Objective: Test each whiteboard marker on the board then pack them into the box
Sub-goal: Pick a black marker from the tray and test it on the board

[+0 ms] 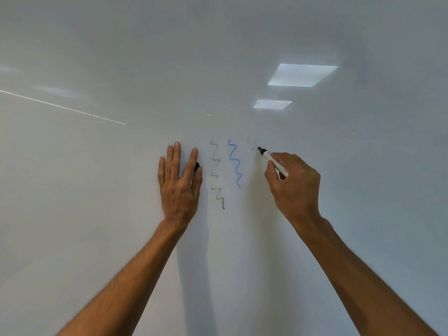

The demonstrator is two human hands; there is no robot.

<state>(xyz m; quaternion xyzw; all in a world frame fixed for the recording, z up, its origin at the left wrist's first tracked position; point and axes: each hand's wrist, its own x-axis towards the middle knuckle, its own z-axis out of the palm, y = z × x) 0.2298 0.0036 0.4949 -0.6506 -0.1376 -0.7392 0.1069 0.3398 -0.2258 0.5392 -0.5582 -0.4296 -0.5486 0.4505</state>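
The whiteboard [121,166] fills the whole view. My right hand [293,185] grips a white-barrelled marker [272,161] with a black tip, its point touching the board at the upper right of the drawn lines. A few very faint grey marks [252,144] lie just left of the tip. A grey wavy line [217,173] and a blue wavy line [235,163] run down the board between my hands. My left hand [179,183] lies flat against the board with fingers spread, pinching a black marker cap [196,166] between thumb and index finger. The box is out of view.
Two bright ceiling-light reflections [301,75] shine on the board at the upper right, and a thin light streak [63,107] crosses the left side. My forearms reach up from the bottom edge.
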